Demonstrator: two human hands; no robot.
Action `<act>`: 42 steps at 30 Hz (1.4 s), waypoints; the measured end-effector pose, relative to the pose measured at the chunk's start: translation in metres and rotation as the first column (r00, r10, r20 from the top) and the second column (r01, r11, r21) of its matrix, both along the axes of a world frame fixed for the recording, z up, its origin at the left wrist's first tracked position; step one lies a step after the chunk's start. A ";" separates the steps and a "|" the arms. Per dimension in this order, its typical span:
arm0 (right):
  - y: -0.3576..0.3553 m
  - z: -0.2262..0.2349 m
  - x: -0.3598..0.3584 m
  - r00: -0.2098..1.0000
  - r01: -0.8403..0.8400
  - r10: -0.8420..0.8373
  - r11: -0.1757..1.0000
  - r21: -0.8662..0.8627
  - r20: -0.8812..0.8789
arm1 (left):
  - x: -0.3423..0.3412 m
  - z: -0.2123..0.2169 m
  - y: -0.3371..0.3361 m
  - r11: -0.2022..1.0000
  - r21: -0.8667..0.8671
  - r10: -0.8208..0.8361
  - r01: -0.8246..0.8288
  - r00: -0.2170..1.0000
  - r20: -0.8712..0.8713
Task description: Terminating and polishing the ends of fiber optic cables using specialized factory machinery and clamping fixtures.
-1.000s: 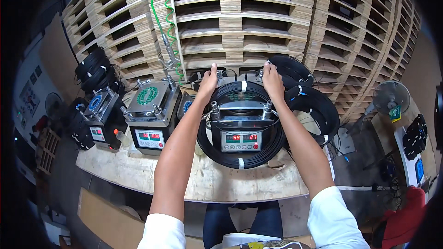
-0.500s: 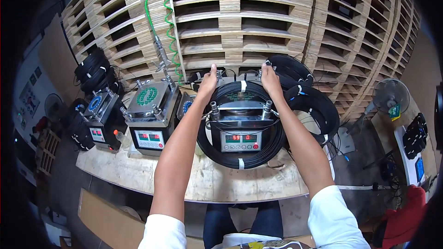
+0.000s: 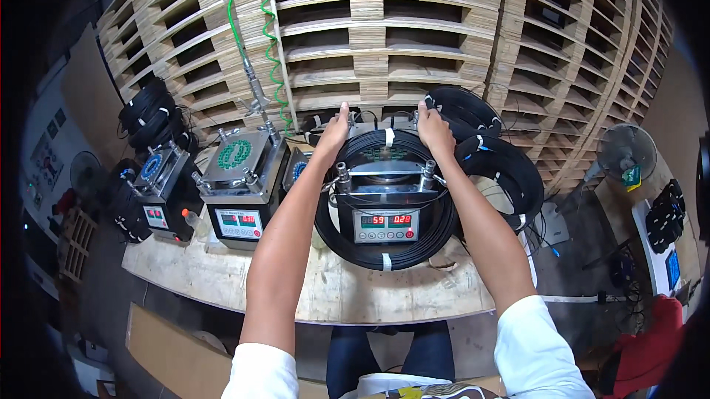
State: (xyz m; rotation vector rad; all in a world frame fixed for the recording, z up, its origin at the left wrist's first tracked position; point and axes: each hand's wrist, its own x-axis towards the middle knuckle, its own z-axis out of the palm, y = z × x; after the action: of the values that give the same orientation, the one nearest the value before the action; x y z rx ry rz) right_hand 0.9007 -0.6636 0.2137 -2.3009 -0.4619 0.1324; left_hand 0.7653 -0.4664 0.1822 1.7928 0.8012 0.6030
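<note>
A bench machine (image 3: 386, 205) with a metal top plate, corner posts and a lit red digital display stands in front of me. A tied coil of black cable (image 3: 384, 260) hangs around it, bound with white tape at top and bottom. Both arms reach past the coil to the machine's far corners. My left hand (image 3: 334, 137) is closed at the far left corner, thumb up. At the far right corner, my right hand (image 3: 435, 133) is closed too, its thumb raised. Whatever the fingers wrap around is hidden behind the hands and coil.
Two similar machines stand to the left, one with a ring of green pieces (image 3: 235, 155), one with blue (image 3: 152, 167). An orange-capped bottle (image 3: 190, 217) is between them. More black cable coils (image 3: 510, 177) lie right. Wooden pallets (image 3: 370, 59) rise behind; green coiled hoses (image 3: 238, 22) hang down.
My hands stay at the far corners almost unmoved. The red digits on the front machine's display and on the neighbouring machine's display have changed.
</note>
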 end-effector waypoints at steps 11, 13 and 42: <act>0.002 -0.012 0.012 0.998 -0.054 0.056 0.991 0.120 -0.015 | 0.006 -0.007 0.010 0.997 -0.058 0.043 -0.043 0.999 -0.008; -0.007 -0.002 0.003 1.000 0.011 -0.010 0.996 0.090 -0.014 | 0.005 0.000 -0.002 0.996 -0.084 0.014 -0.013 1.000 0.007; -0.002 0.000 0.000 0.999 0.011 -0.010 1.000 0.010 -0.032 | -0.010 0.013 -0.017 0.997 0.072 -0.013 0.010 0.999 0.046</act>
State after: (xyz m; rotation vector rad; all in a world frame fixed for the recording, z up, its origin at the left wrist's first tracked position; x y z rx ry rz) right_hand 0.9010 -0.6653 0.2138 -2.2873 -0.4332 0.1606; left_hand 0.7555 -0.4832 0.1953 1.8408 0.7460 0.6709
